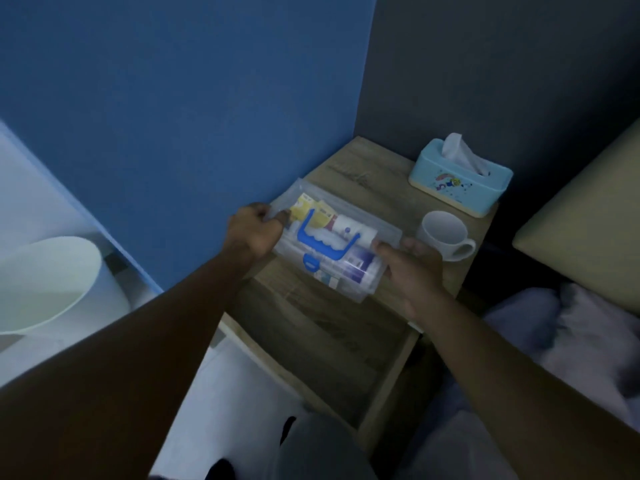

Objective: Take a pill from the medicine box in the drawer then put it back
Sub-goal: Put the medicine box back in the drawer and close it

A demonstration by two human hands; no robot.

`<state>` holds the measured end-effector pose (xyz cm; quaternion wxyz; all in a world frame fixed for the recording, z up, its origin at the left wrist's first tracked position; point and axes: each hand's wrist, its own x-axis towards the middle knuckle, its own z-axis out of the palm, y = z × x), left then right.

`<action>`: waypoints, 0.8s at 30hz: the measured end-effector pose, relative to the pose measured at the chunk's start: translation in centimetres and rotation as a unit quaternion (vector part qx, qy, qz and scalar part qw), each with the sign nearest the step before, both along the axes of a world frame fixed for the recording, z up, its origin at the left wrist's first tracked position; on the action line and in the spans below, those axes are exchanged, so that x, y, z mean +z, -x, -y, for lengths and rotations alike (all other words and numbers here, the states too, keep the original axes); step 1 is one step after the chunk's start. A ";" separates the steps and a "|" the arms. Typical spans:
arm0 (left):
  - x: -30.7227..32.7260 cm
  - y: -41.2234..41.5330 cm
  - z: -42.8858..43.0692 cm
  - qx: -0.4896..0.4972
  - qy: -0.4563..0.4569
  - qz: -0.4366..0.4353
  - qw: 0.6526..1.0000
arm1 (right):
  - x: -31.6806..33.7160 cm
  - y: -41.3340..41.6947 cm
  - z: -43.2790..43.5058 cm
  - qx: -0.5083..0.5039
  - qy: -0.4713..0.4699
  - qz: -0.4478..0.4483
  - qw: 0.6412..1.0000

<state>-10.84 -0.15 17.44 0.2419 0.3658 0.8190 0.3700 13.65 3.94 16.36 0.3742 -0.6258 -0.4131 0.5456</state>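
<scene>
Head view, frame centre: left hand and right hand grasp the closed medicine box by its ends above the open drawer; recommended: keep it level, seat it fully on the desk, then release the latch.

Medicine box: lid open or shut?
Shut. The clear lid lies flat on the medicine box, blue latch down over its front; both hands grip its ends.

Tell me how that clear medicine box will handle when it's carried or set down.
The medicine box looks like rigid clear plastic, so it should keep its shape. Both hands grip its ends, left hand and right hand. The loose packets inside will probably shift if tilted. Likely light.
</scene>
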 end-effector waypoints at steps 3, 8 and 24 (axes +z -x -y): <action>0.5 -0.5 2.8 0.004 0.009 -0.028 1.000 | 0.4 -0.4 4.3 -0.006 -0.005 0.001 1.000; -0.3 -0.5 6.8 -0.013 0.032 -0.044 0.998 | -0.6 -1.0 9.5 -0.008 0.002 -0.034 0.999; -11.3 -1.8 6.2 -0.080 0.136 0.077 0.984 | -10.5 -0.4 11.3 -0.027 0.106 0.017 0.994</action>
